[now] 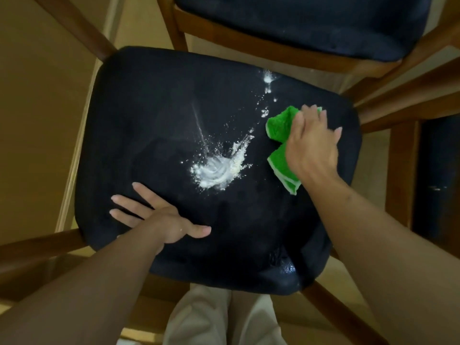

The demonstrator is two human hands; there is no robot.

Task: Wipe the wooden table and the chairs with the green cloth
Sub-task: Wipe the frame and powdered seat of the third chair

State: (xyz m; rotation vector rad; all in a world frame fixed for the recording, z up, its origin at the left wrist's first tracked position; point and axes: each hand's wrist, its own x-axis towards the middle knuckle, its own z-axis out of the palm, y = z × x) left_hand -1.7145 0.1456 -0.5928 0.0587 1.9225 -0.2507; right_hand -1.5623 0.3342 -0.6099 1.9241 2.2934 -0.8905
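Your right hand [312, 143] gripped the green cloth [280, 135] on the chair seat [149, 108], left hand [159, 217] splayed flat; next, sweep left over the white powder [216, 170].

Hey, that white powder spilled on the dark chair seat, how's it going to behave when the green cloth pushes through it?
The white powder looks loose and fine, so it will probably smear and scatter, not slide as one clump. Specks already trail toward the green cloth, suggesting it is light. The dark seat looks like fabric, so some may cling.

Head view, steeply down, close above chair seat [159, 115]
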